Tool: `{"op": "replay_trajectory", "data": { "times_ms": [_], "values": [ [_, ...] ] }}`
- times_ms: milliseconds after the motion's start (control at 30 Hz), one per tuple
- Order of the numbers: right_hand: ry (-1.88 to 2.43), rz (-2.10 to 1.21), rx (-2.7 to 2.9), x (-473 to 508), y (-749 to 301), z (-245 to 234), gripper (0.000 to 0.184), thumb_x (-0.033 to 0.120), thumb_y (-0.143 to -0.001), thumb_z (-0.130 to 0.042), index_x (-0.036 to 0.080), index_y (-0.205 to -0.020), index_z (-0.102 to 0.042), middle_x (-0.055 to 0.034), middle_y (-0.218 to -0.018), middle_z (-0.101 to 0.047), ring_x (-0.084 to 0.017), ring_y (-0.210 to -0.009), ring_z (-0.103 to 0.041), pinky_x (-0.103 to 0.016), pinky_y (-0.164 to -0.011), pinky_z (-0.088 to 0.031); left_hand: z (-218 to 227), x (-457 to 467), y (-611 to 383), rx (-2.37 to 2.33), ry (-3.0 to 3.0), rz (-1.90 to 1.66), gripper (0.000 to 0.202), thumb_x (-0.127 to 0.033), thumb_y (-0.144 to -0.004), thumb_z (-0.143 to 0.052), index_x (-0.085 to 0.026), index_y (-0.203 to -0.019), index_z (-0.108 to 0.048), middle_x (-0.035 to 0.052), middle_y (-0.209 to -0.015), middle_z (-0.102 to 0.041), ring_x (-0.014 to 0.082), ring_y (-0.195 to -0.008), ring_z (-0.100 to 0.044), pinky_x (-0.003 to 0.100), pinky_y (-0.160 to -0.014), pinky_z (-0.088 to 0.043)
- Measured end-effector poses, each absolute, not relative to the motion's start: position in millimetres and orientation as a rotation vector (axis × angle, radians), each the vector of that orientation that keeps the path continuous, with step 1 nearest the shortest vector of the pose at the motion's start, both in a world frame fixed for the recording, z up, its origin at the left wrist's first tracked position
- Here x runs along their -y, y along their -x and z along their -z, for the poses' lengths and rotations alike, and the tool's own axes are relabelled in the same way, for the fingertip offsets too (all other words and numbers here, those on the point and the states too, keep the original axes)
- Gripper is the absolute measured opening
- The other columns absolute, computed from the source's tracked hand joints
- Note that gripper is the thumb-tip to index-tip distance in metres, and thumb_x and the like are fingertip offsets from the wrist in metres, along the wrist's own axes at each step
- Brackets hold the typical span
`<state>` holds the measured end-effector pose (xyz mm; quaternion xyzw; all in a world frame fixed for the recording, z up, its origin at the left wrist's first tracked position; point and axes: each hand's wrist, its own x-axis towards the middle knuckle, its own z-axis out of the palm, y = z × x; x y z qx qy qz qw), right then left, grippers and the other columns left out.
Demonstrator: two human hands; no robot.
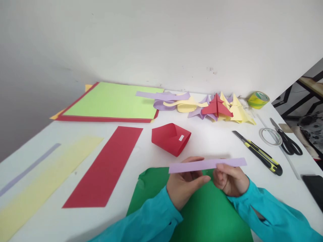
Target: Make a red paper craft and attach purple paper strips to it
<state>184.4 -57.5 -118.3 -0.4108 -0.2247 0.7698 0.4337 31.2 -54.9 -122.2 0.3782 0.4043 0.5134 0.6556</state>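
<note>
Both of my hands hold a long lilac paper strip point(207, 164) level above a green sheet point(202, 215) on the white table point(209, 141). My left hand point(184, 184) pinches the strip near its left half. At the right half, my right hand point(230, 179) has its fingers curled round the strip. Just beyond the strip lies a red paper loop point(170, 138) closed with a bit of white tape.
A red strip point(106, 166), a yellow strip point(45, 183) and a thin lilac strip point(27, 169) lie at left. Light-green and red sheets point(111, 102) sit at the back, folded paper shapes point(219, 107) beside them. A utility knife point(259, 153), tape rolls point(270, 136), scissors point(286, 137) lie at right.
</note>
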Motion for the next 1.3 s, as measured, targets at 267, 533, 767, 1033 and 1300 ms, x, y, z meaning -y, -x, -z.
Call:
{"op": "replay_trajectory", "data": {
  "times_ms": [267,533,767,1033,1300],
  "values": [
    [1.129,-2.093,0.551,67,-181,98,0.049,0.061,-0.064,-0.061,0.017,-0.043,-0.052,0.0037,-0.031,-0.041,-0.007,-0.025,-0.032,-0.021,-0.027,-0.026,110,50,-26,-0.856,-0.942,-1.233,0.005,-0.022,-0.063,-0.075,-0.018,-0.063,-0.072,0.0065,-0.083,-0.067,0.0172,-0.078,-0.060,0.028,-0.071,-0.050],
    [1.334,-0.824,1.636,71,-201,58,0.010,0.029,-0.074,-0.065,0.019,-0.075,-0.065,-0.0037,-0.070,-0.064,-0.016,-0.067,-0.055,-0.028,-0.061,-0.043,104,53,-27,-0.803,-0.747,-0.979,0.023,-0.032,-0.064,-0.074,-0.011,-0.068,-0.066,0.0010,-0.054,-0.060,0.0125,-0.045,-0.056,0.026,-0.048,-0.046],
    [1.370,-1.214,1.786,62,-193,75,0.018,0.029,-0.080,-0.056,0.016,-0.070,-0.064,-0.0010,-0.061,-0.063,-0.012,-0.057,-0.053,-0.023,-0.055,-0.043,108,57,-31,-0.866,-0.930,-0.986,0.018,-0.028,-0.066,-0.072,-0.011,-0.069,-0.064,0.0001,-0.058,-0.060,0.0103,-0.049,-0.055,0.024,-0.050,-0.046],
    [1.198,-0.626,2.299,55,-208,71,0.021,0.019,-0.089,-0.044,0.016,-0.081,-0.063,-0.0039,-0.072,-0.064,-0.015,-0.069,-0.055,-0.028,-0.064,-0.042,68,41,0,-1.260,-2.163,-1.558,0.028,-0.014,-0.071,-0.067,-0.021,-0.098,-0.062,0.0070,-0.101,-0.060,0.0213,-0.093,-0.056,0.041,-0.083,-0.047],
    [1.110,0.045,2.405,72,-187,67,0.024,0.013,-0.088,-0.043,0.014,-0.076,-0.064,-0.0052,-0.067,-0.060,-0.017,-0.067,-0.048,-0.033,-0.064,-0.035,75,59,-15,-1.082,-2.769,-1.030,0.019,-0.013,-0.083,-0.050,-0.017,-0.075,-0.066,0.0063,-0.107,-0.067,0.0242,-0.102,-0.056,0.054,-0.098,-0.034]
  ]
}}
